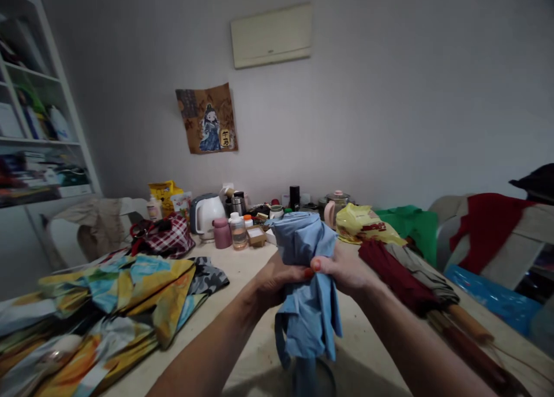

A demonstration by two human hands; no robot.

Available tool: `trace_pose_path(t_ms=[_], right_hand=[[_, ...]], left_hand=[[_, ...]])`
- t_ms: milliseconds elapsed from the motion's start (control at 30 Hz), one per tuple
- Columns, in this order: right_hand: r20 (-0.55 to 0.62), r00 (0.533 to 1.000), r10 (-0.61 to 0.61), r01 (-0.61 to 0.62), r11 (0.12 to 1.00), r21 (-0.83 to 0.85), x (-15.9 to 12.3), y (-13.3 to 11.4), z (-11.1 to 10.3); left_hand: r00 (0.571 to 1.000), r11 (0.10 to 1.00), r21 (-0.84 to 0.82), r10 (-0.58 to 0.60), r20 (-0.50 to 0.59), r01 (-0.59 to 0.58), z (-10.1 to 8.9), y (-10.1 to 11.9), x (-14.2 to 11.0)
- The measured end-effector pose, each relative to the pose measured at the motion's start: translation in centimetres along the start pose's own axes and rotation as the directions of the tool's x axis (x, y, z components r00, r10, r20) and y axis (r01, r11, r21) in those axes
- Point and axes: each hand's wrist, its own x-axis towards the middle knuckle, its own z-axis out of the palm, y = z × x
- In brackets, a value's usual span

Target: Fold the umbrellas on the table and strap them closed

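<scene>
A light blue folded umbrella [307, 316] is held upright in front of me above the table, its fabric gathered in loose folds. My left hand [276, 278] wraps round its middle from the left, and my right hand [344, 267] grips it from the right. Both thumbs press on the cloth and nearly meet at the front. Most of my other fingers are hidden behind the fabric. Loose flaps hang below my hands, and a blurred blue handle with a dark loop shows at the bottom.
A yellow patterned umbrella [142, 304] lies spread on the left. On the right are a maroon umbrella [396, 276] and a grey umbrella [426, 273]. Along the back stand a white kettle [210, 215], a pink container [222, 233], a clear bottle [238, 233] and a yellow bag [366, 224].
</scene>
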Motion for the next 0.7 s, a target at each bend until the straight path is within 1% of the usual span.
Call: trace_pose_path(t_ms=[67,133,233,300,333,367,400,433,467,500,533,567,600,633,700], right_hand=[[-0.056,0.997,-0.051,0.050,0.998,-0.032,-0.3,-1.1,-0.3],[-0.142,0.987,-0.075,0.067,0.996,-0.057,-0.6,-2.0,-0.4],[-0.286,0.955,-0.075,0.045,0.993,-0.110,-0.9,-2.9,-0.5],[-0.372,0.923,-0.102,0.036,0.983,-0.178,-0.9,-3.1,-0.6],[-0.402,0.907,-0.124,0.037,0.976,-0.216,-1.0,-3.1,-0.6],[-0.421,0.896,-0.143,0.039,0.968,-0.247,-1.0,-3.1,-0.6],[-0.428,0.890,-0.159,0.046,0.964,-0.262,-1.0,-3.0,-0.6],[-0.419,0.894,-0.162,0.057,0.966,-0.251,-1.1,-3.0,-0.5],[-0.398,0.904,-0.154,0.070,0.973,-0.218,-1.1,-3.0,-0.5],[-0.371,0.917,-0.146,0.085,0.981,-0.177,-1.2,-3.1,-0.4],[-0.345,0.928,-0.142,0.099,0.985,-0.139,-1.2,-3.1,-0.3],[-0.326,0.934,-0.147,0.114,0.987,-0.117,-1.3,-3.2,-0.2],[-0.317,0.935,-0.160,0.129,0.985,-0.117,-1.3,-3.2,-0.1],[-0.325,0.928,-0.183,0.145,0.980,-0.139,-1.3,-3.3,-0.1],[-0.375,0.894,-0.245,0.167,0.959,-0.229,-1.2,-3.2,-0.2]], left_hand=[[1.000,0.998,0.055,-0.017,0.024,0.015,1.0,0.1,0.6],[1.000,0.990,0.144,-0.010,0.008,0.009,2.0,0.2,1.0],[0.997,0.940,0.339,0.051,-0.063,-0.026,3.3,0.4,1.3],[0.993,0.916,0.399,0.085,-0.081,-0.046,3.6,0.1,1.4],[0.995,0.925,0.375,0.080,-0.063,-0.051,3.4,-0.2,1.3],[0.998,0.948,0.314,0.054,-0.021,-0.045,3.2,-0.7,1.3],[0.999,0.974,0.228,0.011,0.042,-0.020,2.8,-1.4,1.2],[0.992,0.990,0.139,-0.045,0.121,0.028,2.4,-2.1,1.1],[0.976,0.994,0.061,-0.097,0.197,0.087,1.9,-2.9,1.0],[0.956,0.991,0.011,-0.135,0.259,0.137,1.6,-3.6,0.9],[0.943,0.987,-0.020,-0.149,0.298,0.162,1.3,-4.2,0.8],[0.941,0.987,-0.036,-0.138,0.310,0.157,1.2,-4.7,0.8],[0.948,0.991,-0.034,-0.113,0.298,0.129,1.2,-4.9,0.8],[0.962,0.996,-0.019,-0.078,0.262,0.086,1.2,-5.0,0.9],[0.986,0.998,0.057,-0.012,0.167,0.003,1.2,-4.8,1.3]])
